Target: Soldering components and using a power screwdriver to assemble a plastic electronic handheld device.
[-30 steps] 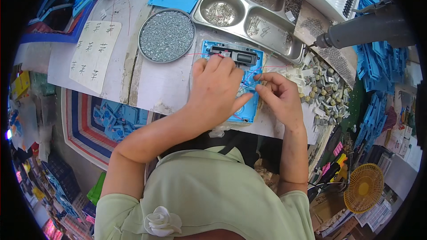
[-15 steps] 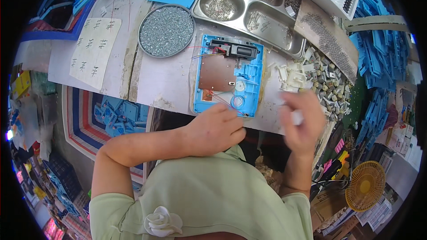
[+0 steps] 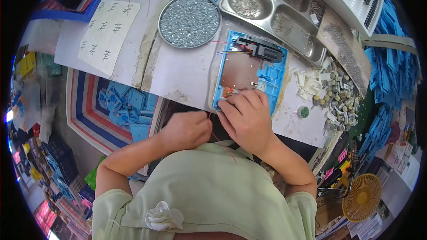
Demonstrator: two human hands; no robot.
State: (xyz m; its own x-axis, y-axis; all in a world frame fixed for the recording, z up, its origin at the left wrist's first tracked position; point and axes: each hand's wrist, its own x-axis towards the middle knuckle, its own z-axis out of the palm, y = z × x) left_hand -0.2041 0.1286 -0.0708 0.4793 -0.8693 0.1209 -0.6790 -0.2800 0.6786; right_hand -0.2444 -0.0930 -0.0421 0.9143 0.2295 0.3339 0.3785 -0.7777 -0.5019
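Note:
A blue plastic casing [image 3: 276, 76] lies on the table in front of me, holding a brown circuit board [image 3: 240, 72], a black module [image 3: 265, 52] at its far end and thin coloured wires. My left hand [image 3: 189, 129] is closed just off the table's near edge, pinching a thin red wire [image 3: 216, 137] that trails down over my shirt. Over the casing's near end my right hand [image 3: 250, 118] rests with bent fingers, thumb and fingertips close together near the near left corner. Whatever those fingertips grip is hidden. Right of this hand a small round green-topped piece [image 3: 303, 111] sits on the table.
Beyond the casing stand a round tray of small metal pins [image 3: 190, 20] and a steel compartment tray [image 3: 226, 3] of small parts. Loose white and metal pieces [image 3: 327, 84] are heaped at the right. A striped bag [image 3: 86, 102] of blue parts is at lower left.
My right hand has come left from beside the casing onto its near end. The left hand has drawn back leftward with the red wire. The green-topped piece now shows on the table.

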